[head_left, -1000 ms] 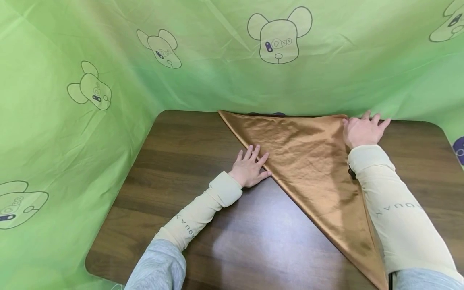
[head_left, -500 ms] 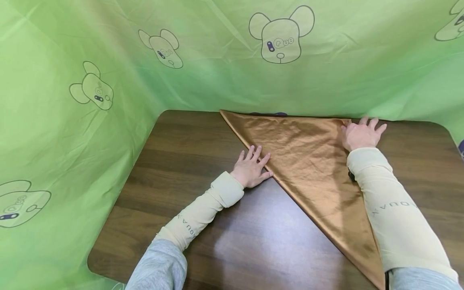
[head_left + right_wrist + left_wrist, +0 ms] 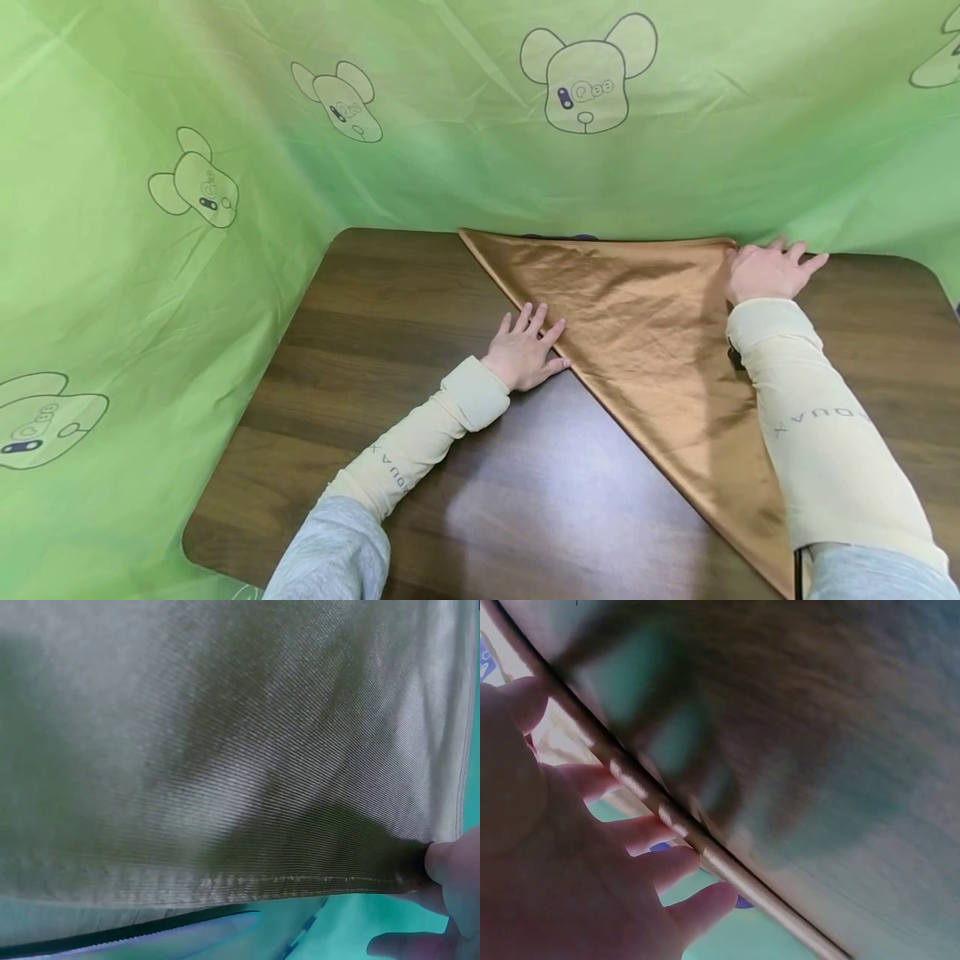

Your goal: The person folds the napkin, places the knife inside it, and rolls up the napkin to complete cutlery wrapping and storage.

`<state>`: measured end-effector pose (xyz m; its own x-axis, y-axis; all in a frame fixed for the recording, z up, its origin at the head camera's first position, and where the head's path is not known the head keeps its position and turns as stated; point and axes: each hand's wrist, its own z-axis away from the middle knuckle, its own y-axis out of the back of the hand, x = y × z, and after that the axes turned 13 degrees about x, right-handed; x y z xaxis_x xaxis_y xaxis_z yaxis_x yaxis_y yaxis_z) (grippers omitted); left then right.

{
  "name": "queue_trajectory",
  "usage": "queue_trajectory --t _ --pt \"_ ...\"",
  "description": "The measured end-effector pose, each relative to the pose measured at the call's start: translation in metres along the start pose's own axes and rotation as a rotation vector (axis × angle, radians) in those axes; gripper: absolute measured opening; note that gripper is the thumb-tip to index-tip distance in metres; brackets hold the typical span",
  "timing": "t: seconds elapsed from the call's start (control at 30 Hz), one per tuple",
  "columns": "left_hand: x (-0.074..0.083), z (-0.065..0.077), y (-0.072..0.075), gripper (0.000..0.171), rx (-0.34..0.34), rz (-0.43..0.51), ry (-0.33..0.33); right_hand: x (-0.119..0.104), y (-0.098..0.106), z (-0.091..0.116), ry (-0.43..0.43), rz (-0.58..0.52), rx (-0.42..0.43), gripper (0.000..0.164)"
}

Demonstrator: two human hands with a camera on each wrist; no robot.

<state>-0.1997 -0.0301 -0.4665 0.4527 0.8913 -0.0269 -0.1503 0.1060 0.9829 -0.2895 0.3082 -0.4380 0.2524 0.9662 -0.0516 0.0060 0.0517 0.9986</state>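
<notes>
A shiny copper-brown satin cloth (image 3: pixel 637 333) lies folded into a triangle, its long folded edge running diagonally across the table. My left hand (image 3: pixel 521 354) rests on that edge with straight, spread fingers. In the left wrist view, the fingertips of the left hand (image 3: pixel 622 840) touch the folded edge (image 3: pixel 697 836). At the back right, my right hand (image 3: pixel 772 271) pinches the cloth's corner between thumb and index finger, the other fingers spread. The right wrist view has the thumb of the right hand (image 3: pixel 457 862) on the corner of the cloth (image 3: pixel 337 832). The right forearm hides part of the cloth's right edge.
The brown wood-grain table (image 3: pixel 360 333) has rounded corners. A green curtain (image 3: pixel 450 125) printed with bear heads hangs along its back and left sides. The cloth's back edge reaches the table's far edge.
My right hand came slightly nearer, the corner dipping with it, then moved back outward and to the right, drawing the cloth's back edge straighter. My left hand stayed on the fold.
</notes>
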Motion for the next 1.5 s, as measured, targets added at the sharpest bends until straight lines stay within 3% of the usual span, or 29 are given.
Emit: queue_trajectory --t 0.43,0.7,0.93,1.1,1.3,1.5 --pt "0.002 -0.001 -0.001 0.070 0.001 -0.019 -0.001 -0.001 -0.008 0.004 -0.007 -0.019 0.015 0.073" --pt "0.003 0.000 0.001 0.070 0.002 -0.011 0.001 0.001 -0.010 0.009 0.015 -0.039 -0.020 0.069" --pt "0.003 0.000 0.001 0.069 -0.001 -0.004 0.006 0.006 -0.014 0.013 0.067 -0.097 0.017 0.067" --pt "0.001 0.000 -0.001 0.069 -0.002 -0.001 0.014 -0.008 -0.012 0.021 0.181 -0.166 0.060 0.061" --pt "0.000 0.001 0.000 0.070 -0.003 0.005 0.020 -0.023 -0.014 0.026 0.328 -0.190 -0.077 0.080" --pt "0.002 0.004 0.001 0.070 -0.007 0.016 0.010 -0.025 -0.015 0.025 0.345 -0.190 -0.211 0.093"
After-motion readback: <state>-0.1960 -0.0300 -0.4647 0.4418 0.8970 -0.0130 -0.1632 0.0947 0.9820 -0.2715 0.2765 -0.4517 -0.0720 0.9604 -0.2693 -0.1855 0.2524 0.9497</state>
